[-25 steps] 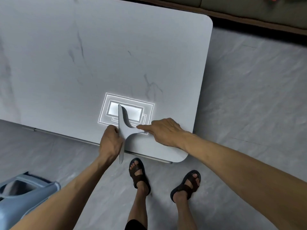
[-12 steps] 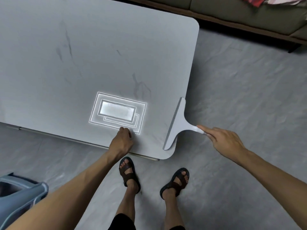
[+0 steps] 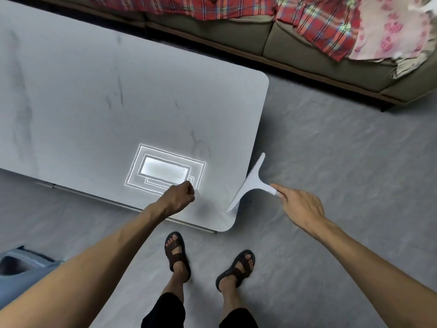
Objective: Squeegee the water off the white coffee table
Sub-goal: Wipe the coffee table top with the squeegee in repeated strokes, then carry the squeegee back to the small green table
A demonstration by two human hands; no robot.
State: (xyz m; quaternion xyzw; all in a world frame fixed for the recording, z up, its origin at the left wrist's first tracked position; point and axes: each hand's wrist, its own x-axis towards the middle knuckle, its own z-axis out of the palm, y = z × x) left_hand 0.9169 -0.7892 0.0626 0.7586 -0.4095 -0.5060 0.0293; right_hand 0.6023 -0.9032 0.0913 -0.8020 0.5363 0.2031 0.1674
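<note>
White flat T-shaped squeegee (image 3: pixel 250 183) sits along the white marble-look worktop's (image 3: pixel 94 102) right edge, mostly past it, likely shedding water floorward. Its handle: right hand (image 3: pixel 300 204), fingers clamped on. Worktop's near edge: left hand (image 3: pixel 179 197) fisted, apparently empty, probably bracing.

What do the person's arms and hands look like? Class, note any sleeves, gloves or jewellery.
Both arms are bare along all that shows: the left forearm and right forearm carry no sleeve. The left hand and right hand wear no gloves, and no watch, bracelet or ring is visible.
</note>
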